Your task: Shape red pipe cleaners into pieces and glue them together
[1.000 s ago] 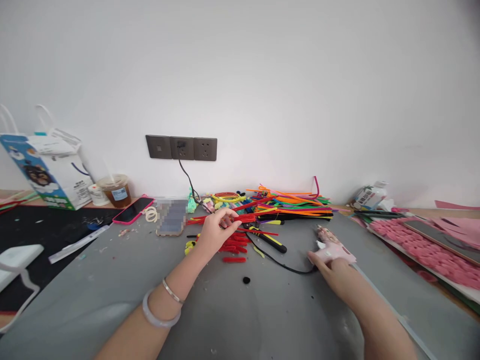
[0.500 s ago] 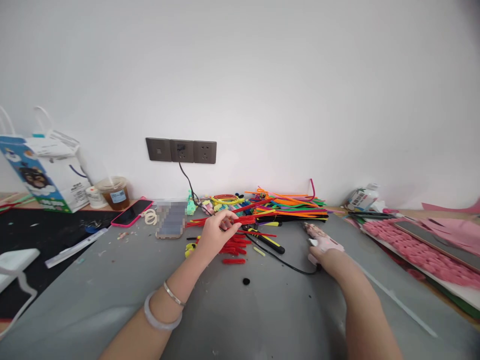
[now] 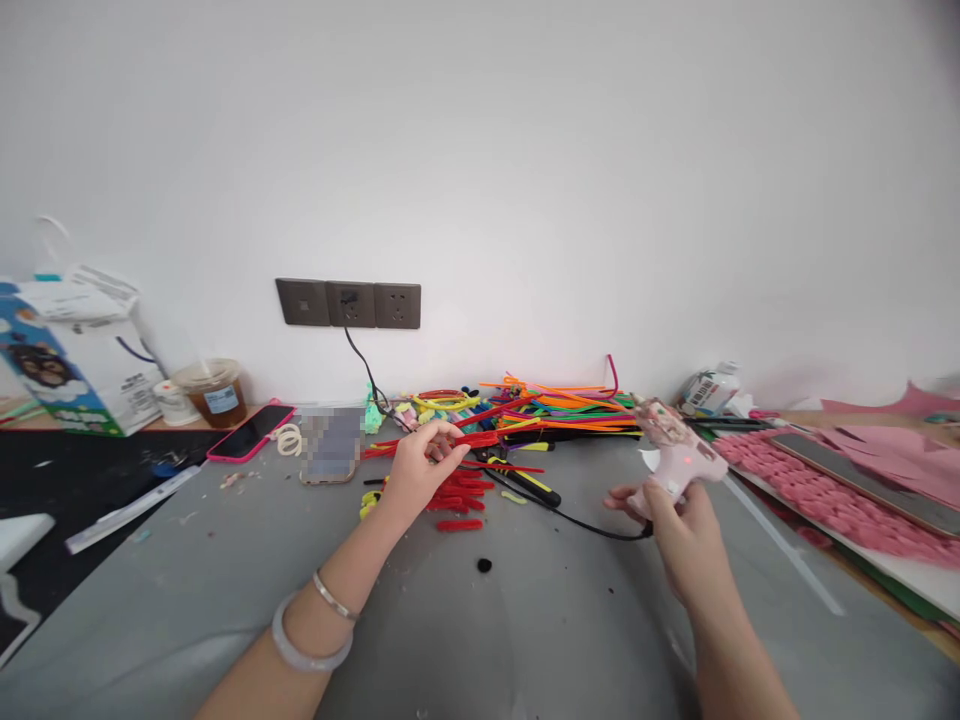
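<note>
One pink glue gun (image 3: 681,462) in grasping right hand (image 3: 686,535), red stem (image 3: 482,438) apparently in pinching left hand (image 3: 420,468).

"What's on the left forearm (image 3: 373,560), lower left of the frame?"

"Two ornaments. Nearer the left hand (image 3: 424,465) is a bracelet (image 3: 335,597), a narrow, shiny silver band. Any pattern on it is too small to make out."

"And the other?"

"A bangle (image 3: 306,655), lower in the frame: thicker, smooth and rounded, whitish with a faint lilac tint. The two sit close together, closest at their right-hand ends."

"The right forearm (image 3: 735,645), lower right?"

"Bare, from the right hand (image 3: 686,530) to the bottom edge."
</note>
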Demonstrator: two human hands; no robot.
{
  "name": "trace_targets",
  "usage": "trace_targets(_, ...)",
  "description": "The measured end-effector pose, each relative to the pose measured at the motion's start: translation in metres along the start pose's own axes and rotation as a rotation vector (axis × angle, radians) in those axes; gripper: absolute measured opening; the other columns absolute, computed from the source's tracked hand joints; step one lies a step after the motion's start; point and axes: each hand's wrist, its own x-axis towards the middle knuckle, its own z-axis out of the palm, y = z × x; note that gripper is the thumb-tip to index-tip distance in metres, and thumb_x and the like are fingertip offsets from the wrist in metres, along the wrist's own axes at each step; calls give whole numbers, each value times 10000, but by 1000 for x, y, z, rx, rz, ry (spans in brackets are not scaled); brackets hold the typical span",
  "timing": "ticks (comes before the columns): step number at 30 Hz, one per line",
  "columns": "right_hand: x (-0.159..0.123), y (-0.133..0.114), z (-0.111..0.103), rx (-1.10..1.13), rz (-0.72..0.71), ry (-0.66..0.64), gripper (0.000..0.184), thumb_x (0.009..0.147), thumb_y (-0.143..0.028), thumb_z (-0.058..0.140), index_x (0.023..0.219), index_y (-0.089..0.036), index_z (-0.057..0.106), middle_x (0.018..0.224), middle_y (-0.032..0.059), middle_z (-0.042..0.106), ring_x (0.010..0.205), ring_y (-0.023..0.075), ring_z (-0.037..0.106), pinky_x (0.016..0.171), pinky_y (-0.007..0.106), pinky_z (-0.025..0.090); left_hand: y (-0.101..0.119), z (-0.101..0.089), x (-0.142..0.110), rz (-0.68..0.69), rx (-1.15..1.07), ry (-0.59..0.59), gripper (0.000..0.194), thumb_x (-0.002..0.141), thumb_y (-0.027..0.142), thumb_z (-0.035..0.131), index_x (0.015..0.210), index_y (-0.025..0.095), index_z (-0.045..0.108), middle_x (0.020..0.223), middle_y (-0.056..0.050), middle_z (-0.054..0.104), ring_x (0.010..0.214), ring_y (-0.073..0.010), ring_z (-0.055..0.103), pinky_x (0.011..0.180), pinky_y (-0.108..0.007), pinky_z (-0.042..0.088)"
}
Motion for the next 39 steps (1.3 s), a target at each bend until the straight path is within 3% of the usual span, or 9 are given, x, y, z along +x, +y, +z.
trace_targets(3, -2, -35, 15, 396, 135, -171, 298, 699, -390, 709, 829, -234, 490, 712, 15, 643, 550, 154, 560, 476, 261, 448, -4, -1, 1, -14, -24, 19, 134, 813, 314, 641, 852, 186, 626, 735, -8, 603, 644, -133, 559, 585, -239, 466)
trace_targets(5, 0, -55, 23, 478, 150, -418, 294, 761, -406, 677, 661, -223, 469, 525, -42, 428, 437, 99, 342, 374, 227, 260, -7, -3, 3, -19, -31, 32, 134, 811, 311, 642, 858, 186, 630, 727, -3, 594, 636, -130, 556, 580, -237, 468)
trace_targets(7, 4, -69, 32, 548, 115, -595, 392, 816, -416, 648, 574, -219, 411, 504, -54, 322, 446, 92, 252, 394, 242, 216, -9, -4, 4, -16, -34, 47, 134, 808, 306, 642, 860, 184, 631, 704, 3, 578, 624, -129, 550, 573, -235, 467)
trace_targets(10, 8, -73, 49, 591, 90, -758, 394, 825, -514, 636, 642, -223, 444, 533, -60, 333, 450, 93, 218, 432, 262, 218, -10, -5, 6, -6, -26, 68, 126, 809, 300, 640, 858, 184, 630, 699, 5, 576, 610, -125, 543, 568, -235, 467)
trace_targets(13, 10, -58, 64, 565, 106, -866, 403, 814, -610, 611, 813, -212, 544, 505, -86, 320, 422, 84, 190, 441, 260, 187, -9, -7, 6, -4, -17, 76, 118, 811, 294, 637, 860, 187, 630, 702, 5, 584, 609, -125, 549, 566, -234, 472)
trace_targets(16, 9, -40, 69, 527, 129, -910, 423, 840, -580, 605, 956, -174, 589, 476, -101, 318, 392, 69, 192, 437, 250, 155, -9, -7, 6, -4, -14, 80, 109, 807, 285, 636, 856, 189, 622, 710, 5, 587, 622, -126, 558, 570, -231, 478)
trace_targets(19, 7, -32, 69, 522, 132, -913, 415, 855, -549, 609, 967, -150, 600, 455, -106, 319, 383, 64, 203, 434, 250, 152, -11, -6, 6, -11, -18, 74, 108, 806, 279, 635, 865, 190, 617, 721, 4, 585, 629, -124, 557, 571, -228, 480)
trace_targets(31, -5, -41, 75, 461, 136, -951, 430, 795, -574, 670, 696, -180, 530, 479, -96, 304, 417, 52, 173, 366, 212, 161, -12, -2, 3, -35, -54, 5, 124, 798, 263, 644, 889, 185, 612, 815, -25, 633, 690, -137, 607, 585, -232, 502)
trace_targets(39, -5, -40, 75, 437, 141, -967, 445, 799, -579, 666, 874, -145, 601, 490, -101, 316, 408, 48, 187, 364, 202, 158, -8, -1, 3, -26, -38, 0, 110, 794, 240, 634, 886, 184, 610, 833, -29, 628, 704, -138, 601, 606, -240, 499)
